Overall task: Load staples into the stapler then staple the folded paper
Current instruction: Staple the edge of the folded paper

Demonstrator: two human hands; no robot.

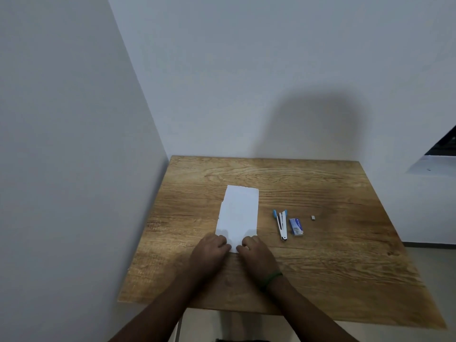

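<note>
left hand [209, 251]: on the near left corner of the folded paper [238, 213]; fingers [222, 243] curled, knuckles up, tips hidden; pinch or plain press cannot be told.
right hand [256, 254]: on the near right corner; fingers [246, 243] curled the same way; grip cannot be told.
folded paper: white, flat on the table [333, 267], extending away from the fingertips; near edge covered by both hands.
stapler [282, 224]: right of the right fingers, apart from them, hinged open; magazine contents too small to read.
staple box [296, 227]: blue, just beyond the stapler from the fingers; print illegible.
staple strip [313, 217]: small grey piece, farthest right.
forearms: cut off at the bottom edge.
</note>
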